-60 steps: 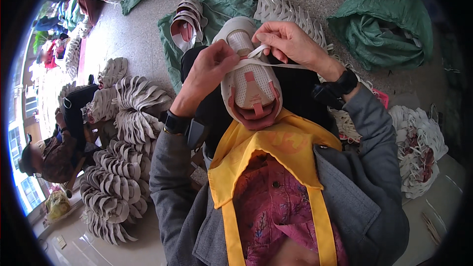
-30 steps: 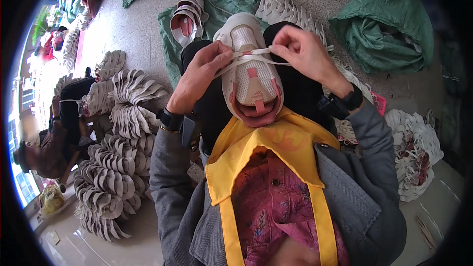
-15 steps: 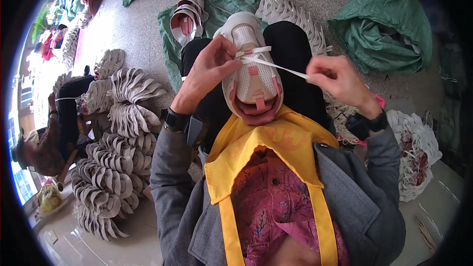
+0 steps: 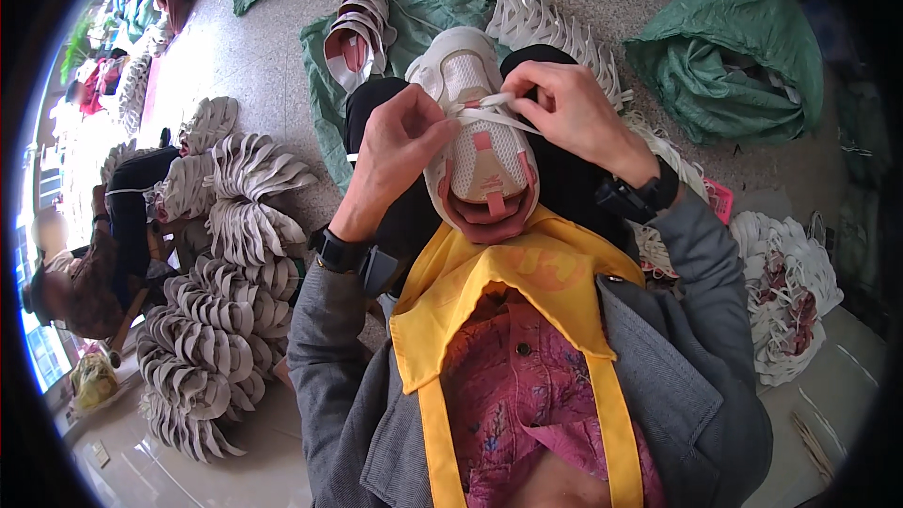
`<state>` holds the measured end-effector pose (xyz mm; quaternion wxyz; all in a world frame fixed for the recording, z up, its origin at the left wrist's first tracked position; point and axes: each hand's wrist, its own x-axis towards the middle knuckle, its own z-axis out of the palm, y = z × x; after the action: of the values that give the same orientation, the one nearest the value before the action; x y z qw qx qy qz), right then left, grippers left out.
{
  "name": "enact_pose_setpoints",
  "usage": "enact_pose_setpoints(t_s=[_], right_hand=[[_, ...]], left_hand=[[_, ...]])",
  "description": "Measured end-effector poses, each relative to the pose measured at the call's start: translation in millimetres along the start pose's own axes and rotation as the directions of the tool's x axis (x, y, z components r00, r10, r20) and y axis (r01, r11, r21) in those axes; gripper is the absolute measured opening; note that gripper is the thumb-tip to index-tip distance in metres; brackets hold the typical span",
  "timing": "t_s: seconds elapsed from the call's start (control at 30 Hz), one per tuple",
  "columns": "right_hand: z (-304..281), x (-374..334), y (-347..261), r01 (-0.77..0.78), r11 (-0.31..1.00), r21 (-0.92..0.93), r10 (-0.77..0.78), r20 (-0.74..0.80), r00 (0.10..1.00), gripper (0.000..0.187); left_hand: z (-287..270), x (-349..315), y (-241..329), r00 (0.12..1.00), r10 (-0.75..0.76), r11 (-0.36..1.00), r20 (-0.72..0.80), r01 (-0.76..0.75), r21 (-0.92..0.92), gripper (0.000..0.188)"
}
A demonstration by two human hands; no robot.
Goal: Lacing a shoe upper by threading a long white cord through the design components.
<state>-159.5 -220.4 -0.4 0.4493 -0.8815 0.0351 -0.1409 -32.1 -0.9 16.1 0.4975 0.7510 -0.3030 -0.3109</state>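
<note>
A white and pink shoe upper [image 4: 489,174] rests on my lap, its pink collar toward me. White shoelace [image 4: 489,113] crosses its front in a loose loop or knot. My left hand [image 4: 404,141] pinches the lace at the left side of the crossing, thumb and index finger together. From the right, my right hand [image 4: 569,113] is closed on the lace close to the crossing, fingers bent over it. A lace end runs below the right fingers; exactly how the strands wind is too small to tell.
Stacked shoe uppers [image 4: 362,33] lie on a green sheet [image 4: 433,5] ahead. Long rows of grey-white uppers [image 4: 226,320] cover the floor at left, near a seated person [image 4: 89,282]. A green sack [image 4: 724,56] stands far right; white laced uppers [image 4: 785,296] heap at right.
My right hand has moved left, from holding the lace stretched out to the right, to the crossing on the shoe upper. My left hand stays nearly in place.
</note>
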Motion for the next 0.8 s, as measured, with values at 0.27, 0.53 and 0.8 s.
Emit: enact_pose_setpoints(t_s=[0.27, 0.53, 0.8], right_hand=[[14, 11, 3, -0.107, 0.976, 0.188, 0.101, 0.044, 0.994, 0.007], [18, 7, 0, -0.162, 0.957, 0.240, 0.153, 0.053, 0.987, 0.007], [16, -3, -7, -0.113, 0.977, 0.179, 0.118, -0.013, 0.993, 0.011]], left_hand=[[6, -17, 13, 1.000, -0.026, 0.936, -0.002, 0.023, -0.351, 0.016], [2, -37, 9, 0.997, -0.064, 0.848, 0.035, 0.072, -0.525, 0.015], [-23, -56, 8, 0.993, -0.080, 0.728, 0.084, 0.116, -0.676, 0.017]])
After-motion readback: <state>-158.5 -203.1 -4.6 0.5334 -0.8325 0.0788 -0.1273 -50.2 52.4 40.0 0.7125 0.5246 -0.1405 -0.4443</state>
